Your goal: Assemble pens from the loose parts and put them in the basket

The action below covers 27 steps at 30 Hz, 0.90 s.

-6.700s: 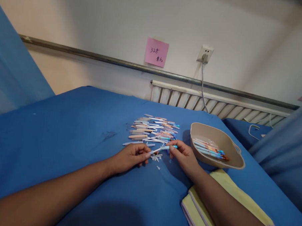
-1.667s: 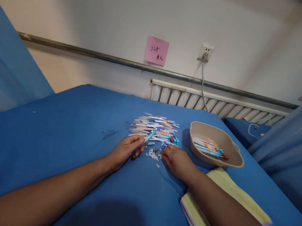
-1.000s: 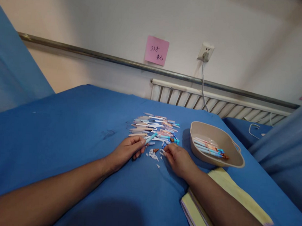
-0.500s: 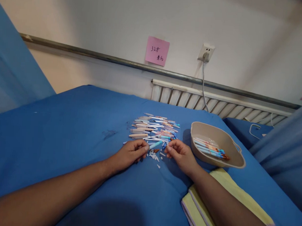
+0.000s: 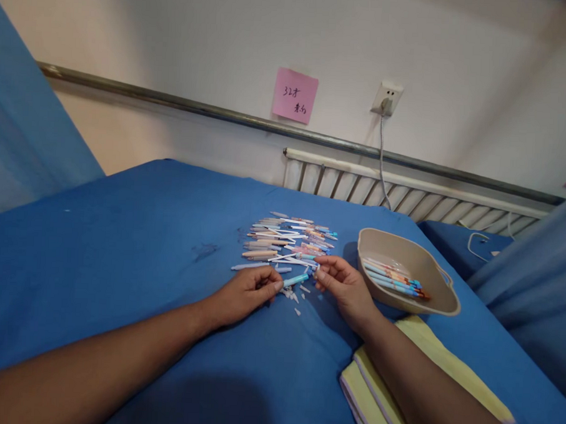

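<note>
My left hand rests on the blue cloth and pinches a light blue pen barrel that points right. My right hand is closed in a pinch at the barrel's right tip, holding a small part too tiny to name. Just beyond both hands lies a pile of pen parts: barrels, white refills and caps. Small white pieces are scattered between my hands.
A beige tray holding several assembled pens stands right of my right hand. A yellow cloth stack lies under my right forearm. Behind the table are a radiator, a wall socket with a cable, and a pink note.
My left hand lowered the blue barrel from pointing up to lying level. My right hand left the small white pieces, rose, and came to the barrel's right tip.
</note>
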### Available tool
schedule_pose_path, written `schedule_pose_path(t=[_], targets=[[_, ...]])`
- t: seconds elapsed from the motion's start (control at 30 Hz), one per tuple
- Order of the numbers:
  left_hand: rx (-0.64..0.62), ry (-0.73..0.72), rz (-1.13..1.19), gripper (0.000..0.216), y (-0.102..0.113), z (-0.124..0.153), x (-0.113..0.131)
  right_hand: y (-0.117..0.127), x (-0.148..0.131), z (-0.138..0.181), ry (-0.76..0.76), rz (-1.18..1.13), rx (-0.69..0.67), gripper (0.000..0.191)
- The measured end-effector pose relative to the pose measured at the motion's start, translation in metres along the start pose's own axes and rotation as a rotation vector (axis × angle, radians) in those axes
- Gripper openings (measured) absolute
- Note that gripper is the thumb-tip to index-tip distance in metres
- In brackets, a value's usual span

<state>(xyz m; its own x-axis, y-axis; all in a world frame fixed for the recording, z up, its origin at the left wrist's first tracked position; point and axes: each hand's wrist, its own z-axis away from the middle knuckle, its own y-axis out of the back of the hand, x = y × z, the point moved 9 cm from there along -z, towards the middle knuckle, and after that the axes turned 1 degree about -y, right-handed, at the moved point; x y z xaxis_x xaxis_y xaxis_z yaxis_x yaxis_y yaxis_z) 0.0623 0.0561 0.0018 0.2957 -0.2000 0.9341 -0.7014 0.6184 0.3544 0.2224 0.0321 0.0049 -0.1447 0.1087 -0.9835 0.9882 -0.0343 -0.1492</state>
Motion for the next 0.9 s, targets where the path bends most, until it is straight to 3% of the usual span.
schedule_pose_path(t=[0.4,0.9], targets=[[-0.011,-0.034,-0.008,0.024,-0.002,0.0022,0.0012,0.0018,0.0019,0.0012,-0.024,-0.022,0.027,0.025],[-0.06,-0.007,0.01,0.027,-0.005,0.0019,-0.0032,-0.0024,-0.0034,0.0045,0.056,0.159,-0.015,0.022]])
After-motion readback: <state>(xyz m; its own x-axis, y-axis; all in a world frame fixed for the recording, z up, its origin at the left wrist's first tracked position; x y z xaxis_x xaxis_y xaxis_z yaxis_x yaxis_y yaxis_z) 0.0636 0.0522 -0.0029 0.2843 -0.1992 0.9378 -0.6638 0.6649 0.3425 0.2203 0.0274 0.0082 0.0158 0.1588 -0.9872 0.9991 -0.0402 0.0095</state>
